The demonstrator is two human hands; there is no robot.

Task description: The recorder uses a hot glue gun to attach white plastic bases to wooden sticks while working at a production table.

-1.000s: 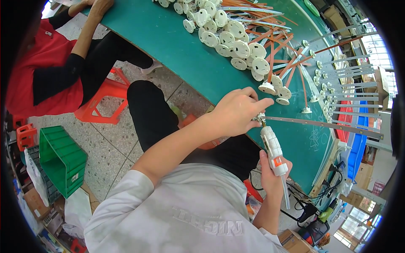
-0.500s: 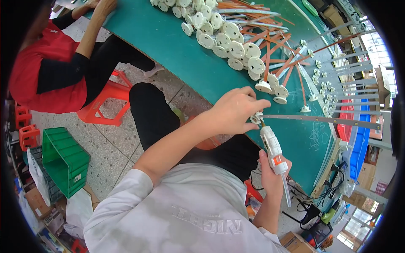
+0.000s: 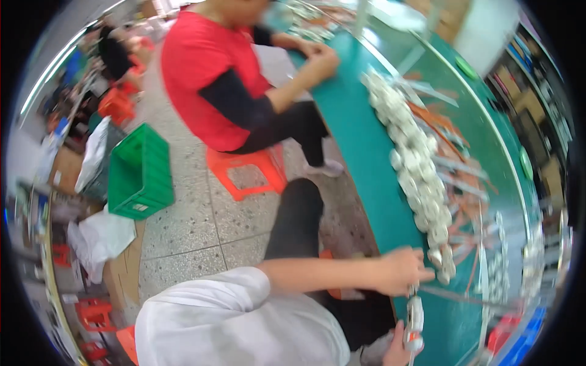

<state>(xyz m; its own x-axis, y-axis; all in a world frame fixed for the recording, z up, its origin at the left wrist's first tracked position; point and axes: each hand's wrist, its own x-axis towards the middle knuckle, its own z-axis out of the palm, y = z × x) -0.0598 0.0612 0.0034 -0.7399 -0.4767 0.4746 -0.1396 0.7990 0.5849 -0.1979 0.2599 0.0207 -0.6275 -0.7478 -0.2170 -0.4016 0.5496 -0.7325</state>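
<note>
Glue gun [image 3: 415, 317] | right hand [image 3: 398, 350] wrapped round | left hand [image 3: 400, 272] outstretched, apparently pinching strip [image 3: 453, 294]

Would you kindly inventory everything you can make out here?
Table: one, green, right of centre
Glue gun: one, white and orange, in right hand
Long strip: one, grey, extending right from left hand
Round pieces: many, white, heaped on table
Thin strips: many, orange and grey, beside round pieces
Crate: one, green, floor at left
Co-workers: at least two, red or dark clothes, upper left
Stools: several, red, under one co-worker and at left
Bags: at least two, white, left
Trays: at least two, red and blue, lower right
Left hand: one, bare, above glue gun
Right hand: one, bare, bottom edge
</note>
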